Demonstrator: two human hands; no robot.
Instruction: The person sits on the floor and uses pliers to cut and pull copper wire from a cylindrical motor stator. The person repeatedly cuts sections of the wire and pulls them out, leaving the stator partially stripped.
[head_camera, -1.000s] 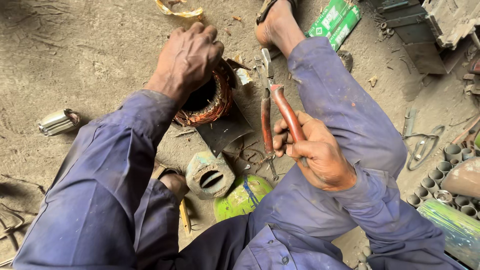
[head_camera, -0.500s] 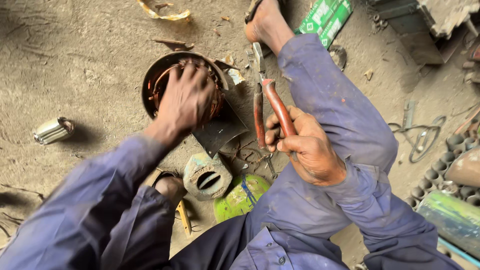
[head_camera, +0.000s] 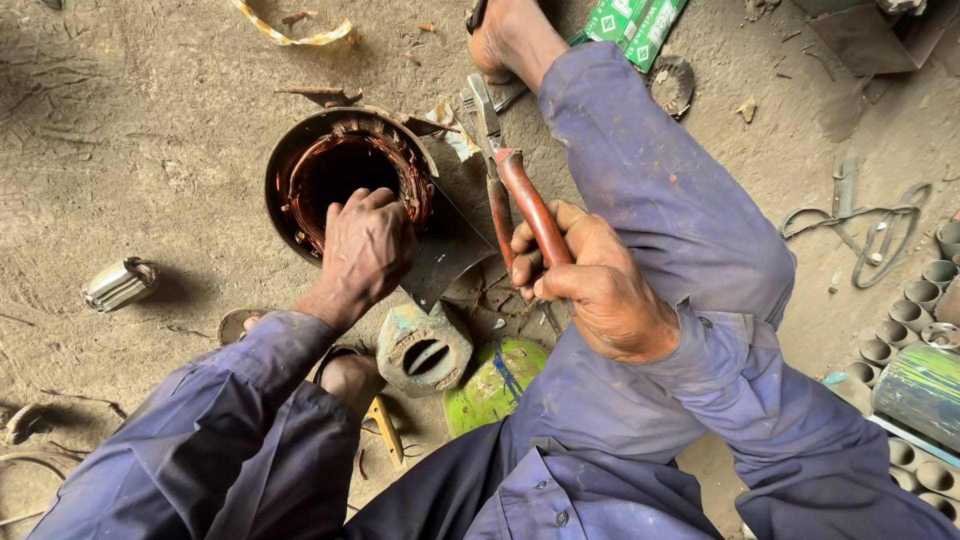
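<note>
Left hand (head_camera: 368, 245) gripping rim of stator (head_camera: 345, 180), upper centre-left on dirt floor, fingers curled onto copper windings. Right hand (head_camera: 590, 285) fisted round red-handled pliers (head_camera: 510, 180), long axis pointing up-frame, just right of stator.

I see the motor stator (head_camera: 345, 180) lying on the ground (head_camera: 150, 130), my left hand (head_camera: 365, 245) on its near rim. To its right, my right hand (head_camera: 600, 290) holds pliers (head_camera: 505, 160) pointing away; a small metal housing (head_camera: 425, 350) sits just nearer, between my legs.
</note>
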